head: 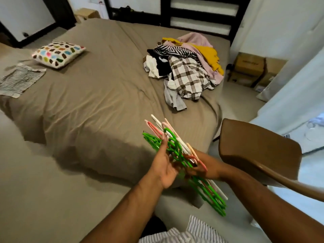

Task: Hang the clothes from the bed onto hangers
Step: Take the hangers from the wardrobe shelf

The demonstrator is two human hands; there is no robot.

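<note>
here, over the near right corner of the bed [96,85], the right hand [205,170] grasps a bundle of green, pink and white hangers [173,142] with its fingers curled under. the left hand [164,166] lies straight-fingered against the bundle's side. the clothes [189,71] sit heaped by the far right edge.

I saw a big bed [98,88] with a brown sheet, a bit wrinkled. A pile of clothes [187,67] lay on its far right side. A checked shirt [189,76] was at the front of the pile. A pillow [58,54] with coloured spots lay on the left. A striped cloth [21,79] lay flat near it, by the bed's left edge.
</note>
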